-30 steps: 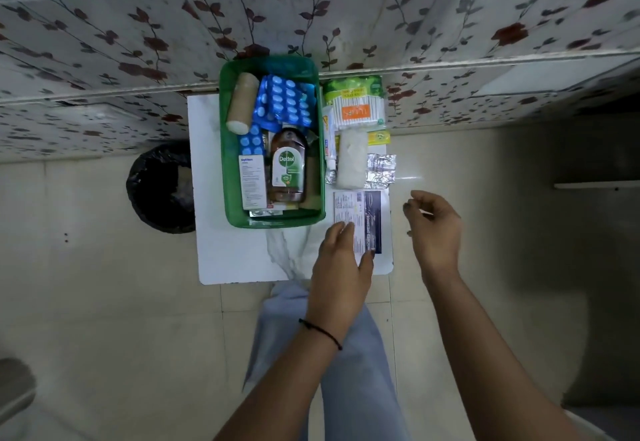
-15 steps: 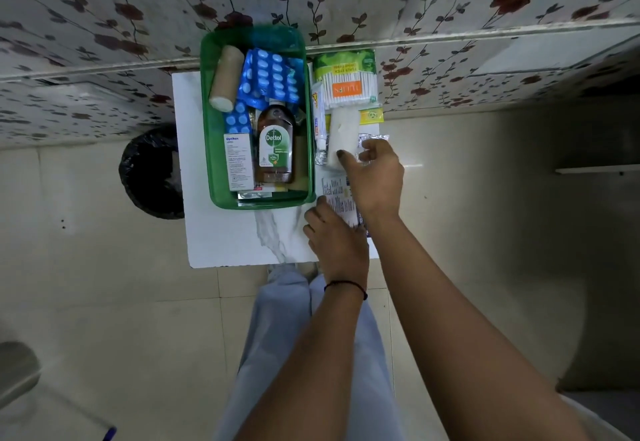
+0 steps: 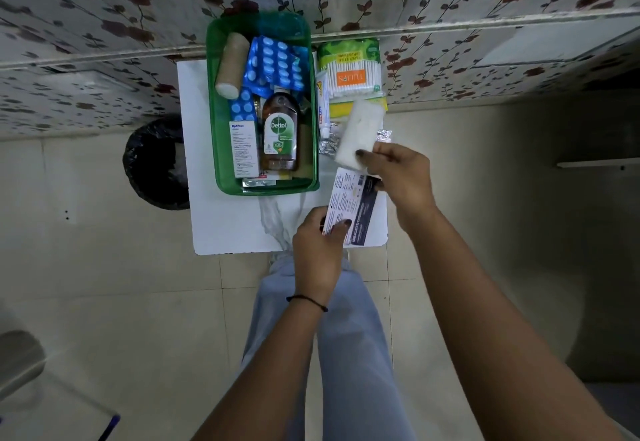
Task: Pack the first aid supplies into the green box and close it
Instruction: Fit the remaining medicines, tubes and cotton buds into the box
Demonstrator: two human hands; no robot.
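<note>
The green box point(image 3: 218, 149) stands open on a small white table point(image 3: 225, 225). It holds a brown bandage roll point(image 3: 229, 64), blue pill strips point(image 3: 275, 66), a Dettol bottle point(image 3: 280, 128) and a white medicine carton point(image 3: 242, 147). My left hand point(image 3: 317, 253) grips the near end of a flat white and dark packet point(image 3: 351, 205), lifted just right of the box. My right hand point(image 3: 398, 177) pinches the near end of a white gauze roll point(image 3: 360, 132), tilted above the table. A cotton swab pack point(image 3: 349, 73), a white tube point(image 3: 322, 108) and foil strips point(image 3: 327, 144) lie right of the box.
A black-lined bin point(image 3: 156, 163) stands on the floor left of the table. A flower-patterned wall point(image 3: 450, 7) runs right behind the box and table. My legs point(image 3: 332, 336) in pale trousers are below the table's near edge. Tiled floor surrounds the table.
My left hand has picked up the flat packet from the table. My right hand reached to the gauze roll, took hold of it and raised its near end.
</note>
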